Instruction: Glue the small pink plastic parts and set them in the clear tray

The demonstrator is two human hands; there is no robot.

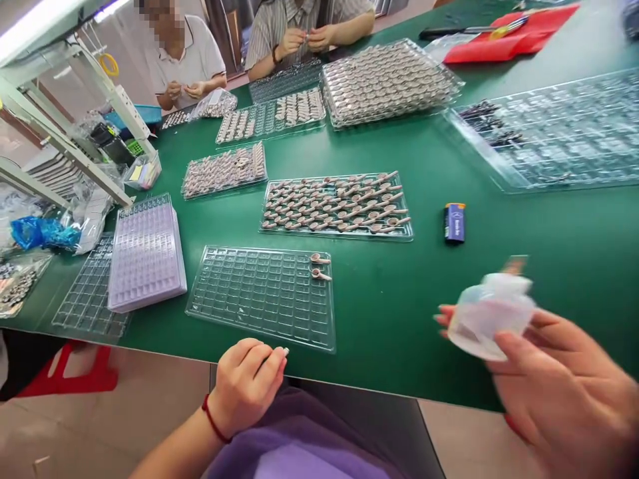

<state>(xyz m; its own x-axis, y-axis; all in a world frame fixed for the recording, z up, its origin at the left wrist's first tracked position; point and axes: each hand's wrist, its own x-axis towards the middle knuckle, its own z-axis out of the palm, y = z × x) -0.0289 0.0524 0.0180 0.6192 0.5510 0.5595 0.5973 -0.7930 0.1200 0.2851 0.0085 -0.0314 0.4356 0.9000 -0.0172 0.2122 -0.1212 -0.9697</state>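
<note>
My right hand (564, 379) holds a small translucent plastic bottle (486, 322) with a white neck and a brownish tip, tilted and a little blurred, above the green table at the right. My left hand (249, 379) is closed at the table's front edge. A tiny pale piece (286, 351) shows between its thumb and fingertips; most of it is hidden. Just beyond that hand lies a clear compartment tray (259, 293). Two small spoon-shaped parts (319, 274) sit in its right-hand column.
Behind it stands a tray full of spoon-shaped parts (334, 205). A blue eraser-like block (454, 223) lies to the right. Stacked lilac trays (147, 256) are at the left, near a metal frame (107, 110). More filled trays (389, 83) stand farther back, where two people work.
</note>
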